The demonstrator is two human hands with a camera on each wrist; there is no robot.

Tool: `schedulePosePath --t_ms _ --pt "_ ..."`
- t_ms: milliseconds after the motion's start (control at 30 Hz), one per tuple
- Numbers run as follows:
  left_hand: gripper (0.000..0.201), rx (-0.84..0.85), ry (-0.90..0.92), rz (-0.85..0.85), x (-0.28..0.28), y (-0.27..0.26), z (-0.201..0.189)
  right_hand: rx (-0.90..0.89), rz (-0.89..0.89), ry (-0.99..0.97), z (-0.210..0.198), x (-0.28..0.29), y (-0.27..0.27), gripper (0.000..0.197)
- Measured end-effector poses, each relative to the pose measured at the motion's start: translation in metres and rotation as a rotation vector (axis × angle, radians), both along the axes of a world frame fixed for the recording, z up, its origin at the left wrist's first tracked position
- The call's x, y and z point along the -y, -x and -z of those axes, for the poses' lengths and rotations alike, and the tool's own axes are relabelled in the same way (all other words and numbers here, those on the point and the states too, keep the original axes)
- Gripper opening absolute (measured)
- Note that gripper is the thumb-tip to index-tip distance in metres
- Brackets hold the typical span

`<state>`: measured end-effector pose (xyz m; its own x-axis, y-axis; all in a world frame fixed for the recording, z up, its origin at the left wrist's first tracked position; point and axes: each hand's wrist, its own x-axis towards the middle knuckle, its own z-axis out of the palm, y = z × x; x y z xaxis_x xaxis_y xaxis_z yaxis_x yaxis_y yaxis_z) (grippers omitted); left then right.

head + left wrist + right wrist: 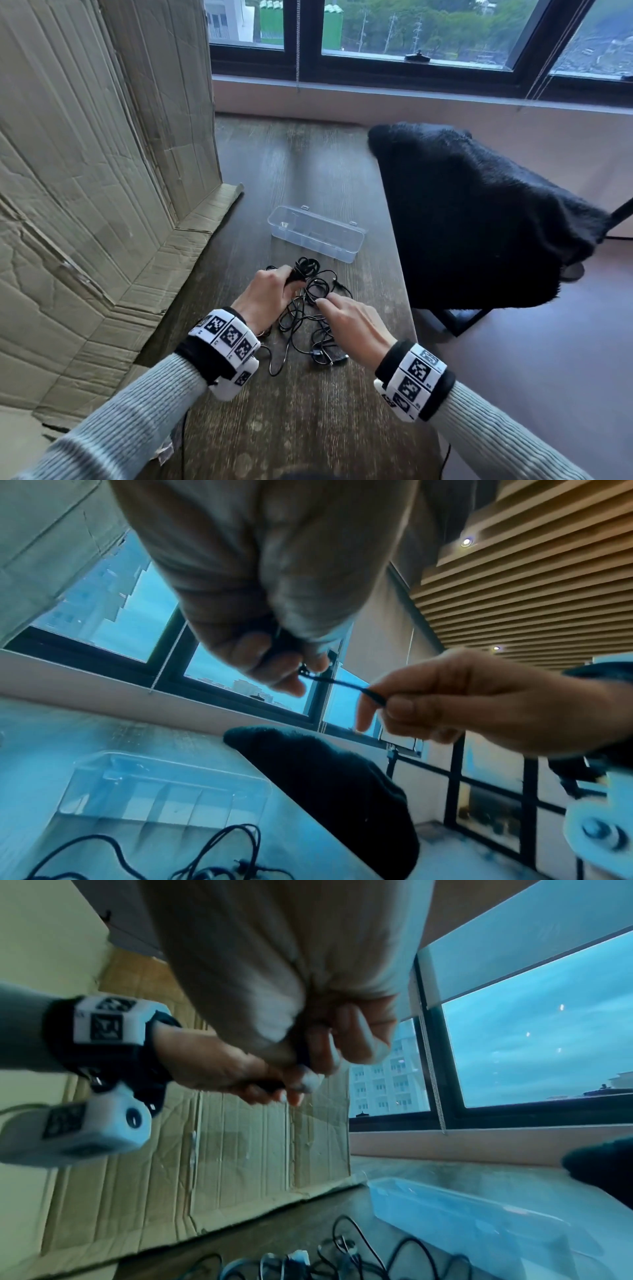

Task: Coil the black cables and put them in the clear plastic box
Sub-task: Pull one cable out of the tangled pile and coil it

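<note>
I see my left hand [265, 294] clamped on a coiled bundle of the black cables [308, 308] and my right hand [352, 325] pinching one strand, the loose tangle lying on the worktop [308, 428] just nearer me than the clear plastic box [317, 233]

Creased cardboard sheet [85, 192] leans along the tabletop's [301, 428] left edge, black fuzzy cloth [479, 219] draped beside its right edge.

One clear box [317, 233], two hands [265, 296]
</note>
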<state>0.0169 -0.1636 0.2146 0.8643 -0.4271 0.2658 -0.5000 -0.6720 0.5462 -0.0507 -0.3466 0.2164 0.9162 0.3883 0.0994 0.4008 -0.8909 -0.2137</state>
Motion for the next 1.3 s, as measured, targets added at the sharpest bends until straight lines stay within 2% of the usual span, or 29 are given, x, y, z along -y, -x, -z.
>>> schedulePosePath --t_ms 67,133,233,333,400,467,600,667,767,800,900,1033,1200,1300 --pt "0.018 -0.057 -0.141 -0.014 0.002 0.000 0.004 0.029 -0.028 0.047 -0.010 -0.002 0.003 0.007" --pt "0.014 -0.082 -0.287 0.020 0.006 0.004 0.008 0.047 -0.102 0.056 -0.023 -0.003 0.005 0.004" --pt "0.018 -0.072 -0.420 0.226 0.013 0.016 0.010 0.057 -0.276 0.095 -0.044 -0.004 0.003 0.005" --pt "0.013 -0.003 -0.314 0.438 0.013 0.026 0.007 0.049 -0.374 0.047 -0.056 0.002 -0.014 0.018" --pt "0.020 -0.031 -0.183 0.461 0.008 0.029 0.009 -0.010 -0.391 -0.093 -0.060 0.011 -0.025 0.023" --pt "0.027 -0.044 -0.082 0.446 0.005 0.033 0.009 -0.065 -0.371 -0.230 -0.058 0.019 -0.035 0.020" --pt "0.025 -0.047 0.105 0.390 0.005 0.040 0.004 -0.203 -0.216 -0.480 -0.036 0.032 -0.047 0.013" --pt "0.021 -0.039 0.190 0.326 0.006 0.043 0.003 -0.203 -0.132 -0.628 -0.020 0.033 -0.049 0.010" --pt "0.004 -0.078 0.312 0.157 0.009 0.040 0.002 -0.144 -0.015 -0.785 0.001 0.029 -0.047 0.012" --pt "0.005 -0.100 0.339 0.120 0.010 0.040 0.002 -0.106 0.006 -0.812 0.005 0.026 -0.044 0.014" --pt "0.007 -0.132 0.379 0.078 0.009 0.040 0.003 0.017 0.018 -0.830 0.011 0.018 -0.031 0.011" --pt "0.018 -0.216 0.384 -0.014 0.010 0.038 0.007 0.162 -0.024 -0.762 0.018 0.005 -0.015 0.013" --pt "0.019 -0.333 0.412 -0.135 0.020 0.035 0.015 0.239 -0.009 -0.677 0.022 -0.001 -0.017 0.012" --pt "0.040 -0.404 0.441 -0.097 0.016 0.031 0.016 0.245 0.022 -0.727 0.026 -0.001 -0.013 0.015"
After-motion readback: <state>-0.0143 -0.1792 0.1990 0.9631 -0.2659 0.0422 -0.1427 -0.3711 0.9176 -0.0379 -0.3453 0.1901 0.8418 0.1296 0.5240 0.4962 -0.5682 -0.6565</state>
